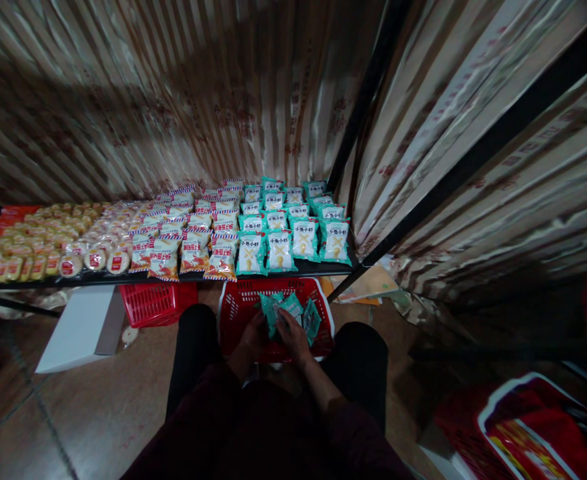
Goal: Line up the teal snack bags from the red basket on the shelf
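Observation:
A red plastic basket (pixel 226 313) sits between my knees with a few teal snack bags in it. My left hand (pixel 251 337) is inside the basket, its fingers closed at the left edge of a teal snack bag (pixel 270 312). My right hand (pixel 294 339) grips the same area from the right, fingers bent over the bags. Another teal snack bag (pixel 311 321) lies to the right of that hand. Just beyond the basket, rows of teal-and-white snack bags (pixel 279 251) stand on a low black shelf (pixel 303 271). My fingertips are dark and partly hidden.
Orange-and-white snack bags (pixel 164 259), round wrapped cakes (pixel 118 262) and yellow wrapped pieces (pixel 28 267) fill the shelf leftward. Below are a second red basket (pixel 156 305) and a white box (pixel 81 330). A black post (pixel 398 230) slants at right, near another filled basket (pixel 493 407).

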Motion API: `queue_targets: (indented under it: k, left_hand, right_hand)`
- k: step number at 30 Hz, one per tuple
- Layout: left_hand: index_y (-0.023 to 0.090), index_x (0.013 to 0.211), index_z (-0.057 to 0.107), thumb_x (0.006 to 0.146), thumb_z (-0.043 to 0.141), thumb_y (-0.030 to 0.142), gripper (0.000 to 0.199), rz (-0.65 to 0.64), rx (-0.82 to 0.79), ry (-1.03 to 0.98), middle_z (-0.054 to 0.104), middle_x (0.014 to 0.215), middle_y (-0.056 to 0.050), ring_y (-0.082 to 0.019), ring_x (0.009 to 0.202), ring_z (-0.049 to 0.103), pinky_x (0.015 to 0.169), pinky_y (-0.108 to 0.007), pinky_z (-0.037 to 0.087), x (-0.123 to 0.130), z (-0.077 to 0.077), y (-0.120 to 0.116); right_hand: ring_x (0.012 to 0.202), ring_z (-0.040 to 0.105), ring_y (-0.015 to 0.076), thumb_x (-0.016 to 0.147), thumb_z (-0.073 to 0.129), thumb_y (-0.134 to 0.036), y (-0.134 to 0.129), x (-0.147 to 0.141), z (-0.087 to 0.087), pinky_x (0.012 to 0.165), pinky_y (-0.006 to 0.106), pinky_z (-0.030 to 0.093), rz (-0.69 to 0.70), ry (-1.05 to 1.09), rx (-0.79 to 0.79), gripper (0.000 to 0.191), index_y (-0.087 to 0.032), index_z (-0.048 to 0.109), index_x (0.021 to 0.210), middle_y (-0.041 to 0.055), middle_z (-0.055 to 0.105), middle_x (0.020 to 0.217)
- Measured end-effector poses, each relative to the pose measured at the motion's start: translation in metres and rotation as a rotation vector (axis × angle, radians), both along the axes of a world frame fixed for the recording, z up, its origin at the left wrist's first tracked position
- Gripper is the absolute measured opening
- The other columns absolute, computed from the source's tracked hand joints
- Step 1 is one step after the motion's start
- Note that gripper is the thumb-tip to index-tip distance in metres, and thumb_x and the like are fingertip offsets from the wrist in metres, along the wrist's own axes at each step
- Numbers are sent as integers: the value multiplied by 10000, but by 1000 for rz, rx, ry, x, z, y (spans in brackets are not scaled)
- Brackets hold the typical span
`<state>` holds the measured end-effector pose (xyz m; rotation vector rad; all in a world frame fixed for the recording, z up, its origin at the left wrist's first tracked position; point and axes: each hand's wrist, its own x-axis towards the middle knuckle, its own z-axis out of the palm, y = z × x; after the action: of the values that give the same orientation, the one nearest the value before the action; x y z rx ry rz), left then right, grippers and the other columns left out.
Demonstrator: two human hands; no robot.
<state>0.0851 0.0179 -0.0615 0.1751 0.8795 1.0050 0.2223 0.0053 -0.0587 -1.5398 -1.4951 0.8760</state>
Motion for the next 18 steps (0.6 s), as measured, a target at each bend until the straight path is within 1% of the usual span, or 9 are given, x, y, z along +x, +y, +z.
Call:
queue_targets:
  k: [2,4,6,8,10,12,15,18]
  left_hand:
    - [233,1154,611,694,698,265,468,-7,27,24,698,958,-32,-174,787,653,763,-305,509,1,7,0]
    - [245,1164,611,686,704,278,488,-32,61,31,698,958,-32,-178,808,654,769,-303,508,3,17,-1]
    - [251,1166,614,680,705,287,495,-51,76,42,699,959,-33,-184,828,654,776,-304,507,4,28,-2]
    - [254,1159,620,661,714,279,507,-54,58,62,700,946,-30,-182,830,652,771,-297,503,5,35,-3]
    - [247,1141,631,634,731,260,517,-37,38,74,701,934,-27,-172,824,647,765,-280,494,6,39,-3]
    - [232,1112,648,608,751,250,515,-16,44,76,701,928,-27,-161,814,640,758,-265,484,7,39,-3]
    - [208,1063,673,574,780,267,504,6,99,72,699,936,-35,-156,795,629,745,-262,474,9,38,-1]
    - [188,1050,681,546,796,303,530,3,155,87,695,898,-42,-150,738,615,701,-264,465,11,42,0]
  right_hand:
    - [1166,579,274,812,506,-507,-1,-1,7,1032,463,428,-45,38,-30,503,-186,634,1177,130,629,1245]
    - [1171,573,283,791,523,-541,-2,-1,16,1034,463,421,-66,80,-70,546,-179,627,1188,132,622,1255]
    - [1171,571,294,771,543,-565,-4,-1,26,1027,459,422,-74,123,-126,578,-182,621,1196,128,620,1259]
    - [1156,581,292,764,557,-576,-5,0,36,1011,444,434,-62,174,-181,580,-209,611,1210,100,639,1234]
    - [1142,589,280,762,566,-575,-7,1,43,995,424,444,-34,234,-227,576,-234,597,1226,69,660,1200]
    - [1127,595,268,755,578,-570,-8,1,47,982,407,452,-18,295,-260,579,-247,587,1236,50,674,1170]
    - [1082,614,253,722,620,-553,-8,1,49,972,394,459,-2,377,-279,603,-251,578,1242,39,684,1141]
    - [1060,617,257,661,683,-521,-8,1,50,967,402,459,-11,432,-280,654,-235,578,1240,49,678,1147]
